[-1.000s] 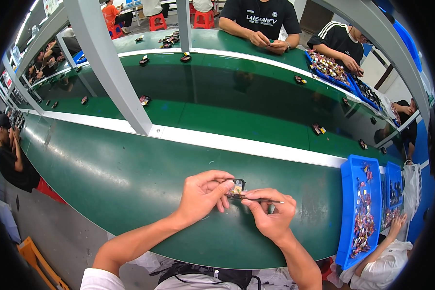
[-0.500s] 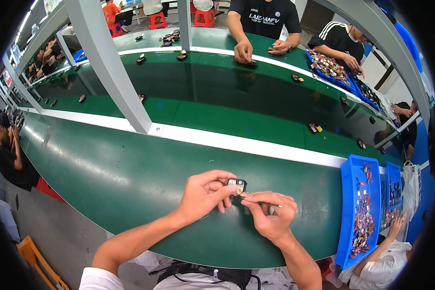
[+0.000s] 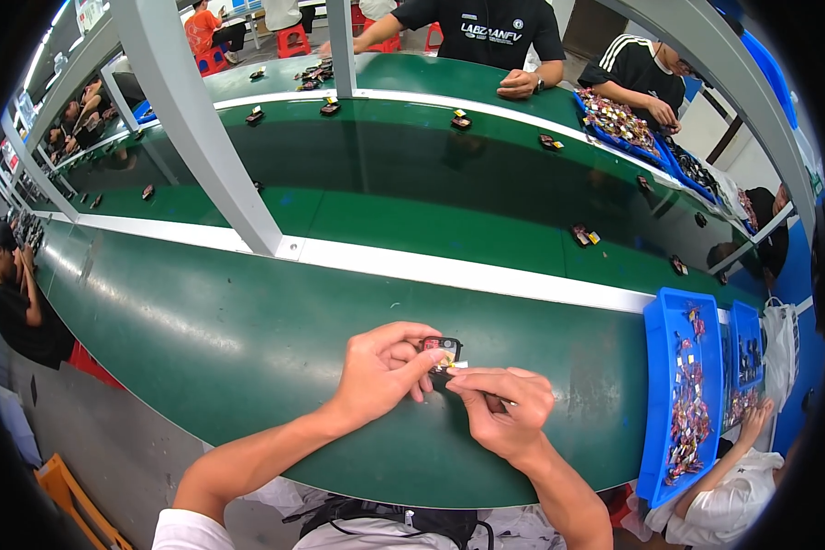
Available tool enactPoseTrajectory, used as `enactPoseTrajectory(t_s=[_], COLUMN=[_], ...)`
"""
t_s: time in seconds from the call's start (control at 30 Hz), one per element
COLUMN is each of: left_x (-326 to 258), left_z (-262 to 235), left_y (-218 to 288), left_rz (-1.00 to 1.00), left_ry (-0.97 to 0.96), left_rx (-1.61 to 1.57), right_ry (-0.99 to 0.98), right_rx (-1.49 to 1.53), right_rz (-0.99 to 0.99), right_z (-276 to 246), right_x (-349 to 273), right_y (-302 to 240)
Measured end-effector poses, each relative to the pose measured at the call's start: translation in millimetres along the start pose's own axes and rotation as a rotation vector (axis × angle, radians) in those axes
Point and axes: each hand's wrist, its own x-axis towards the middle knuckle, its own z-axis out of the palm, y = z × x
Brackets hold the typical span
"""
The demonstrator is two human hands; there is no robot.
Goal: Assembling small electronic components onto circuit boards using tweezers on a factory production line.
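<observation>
Left hand and right hand meet over the near edge of the green worktop, both pinching a small black part between fingertips. The left hand's thumb and fingers close on the part's left side; the right hand's thumb and forefinger nip a pale tab at its lower right edge. Compared with half a second ago, the hands sit in almost the same spot, the right hand's fingers now drawn in closer under the part. The part is dark, roughly rectangular, with a reddish spot on its top face and a yellowish fleck beside the tab; finer detail is too small to tell. To the right, a blue tray lies on the worktop, strewn with many small red, dark and yellow pieces, and a second blue tray just beyond it holds more. Across the white strip, similar small parts dot the far belt, where seated people work beside further blue trays.
</observation>
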Motion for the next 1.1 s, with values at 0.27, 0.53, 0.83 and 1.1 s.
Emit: enactPoseTrajectory(t_s=[0.27,0.53,0.83,1.1], left_x=[1.2,37.5,165.7,193.8], left_z=[-0.2,-23.0,-102.5,-69.5], left_y=[-0.7,4.5,25.6,13.4], left_rz=[-0.001,0.063,0.174,0.754], left_ry=[0.004,0.212,0.538,0.701], left_rx=[0.061,0.104,0.710,1.182], right_ry=[0.002,0.111,0.072,0.033], right_rx=[0.025,0.024,-0.013,-0.097], right_rz=[0.023,-0.068,-0.082,-0.166], right_z=[3.8,7.7,6.7,10.4], right_x=[-2.5,2.0,-1.6,-11.1], right_y=[2.2,10.8,19.8,21.6])
